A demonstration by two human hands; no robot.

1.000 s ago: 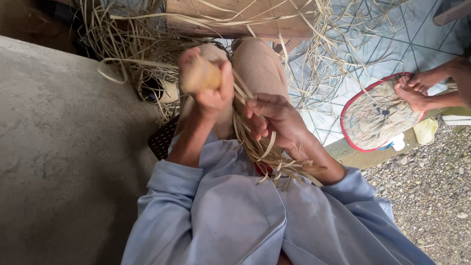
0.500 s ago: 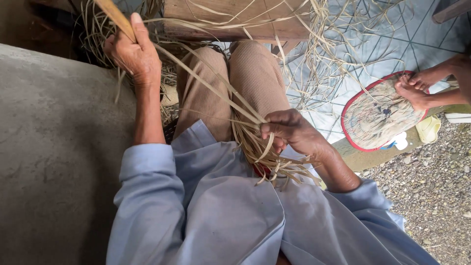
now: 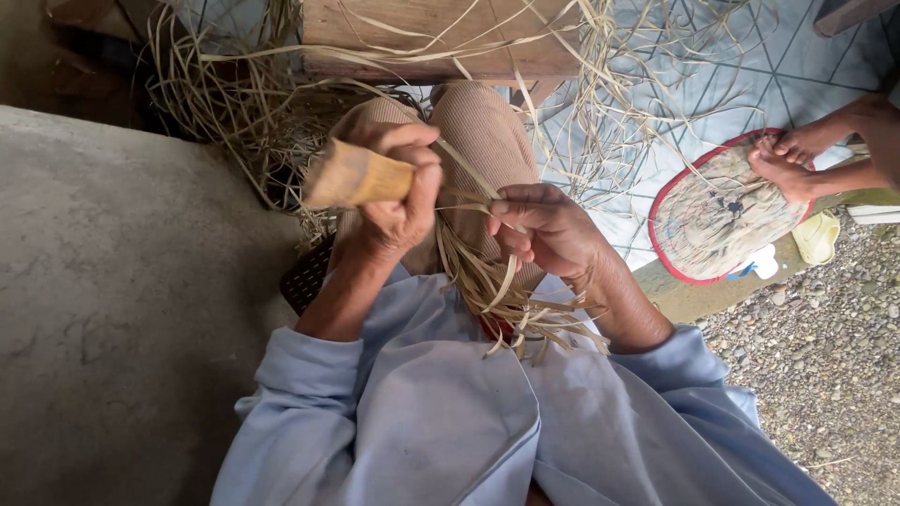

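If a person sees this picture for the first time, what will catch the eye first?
Probably the two hands in the middle: the left hand grips a wooden handle, and the right hand pinches a bundle of pale straw strips over the lap. Next, the red-rimmed mat at the right, where another person's feet rest.

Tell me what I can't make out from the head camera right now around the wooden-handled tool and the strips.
- Working end of the wooden-handled tool: hidden inside the left hand.
- Where the right hand pinches the pale strips: covered by its curled fingers.
- Dark woven piece: mostly behind the left forearm and knee.
- Another person by the red-rimmed mat: cut off by the right edge; only feet show.
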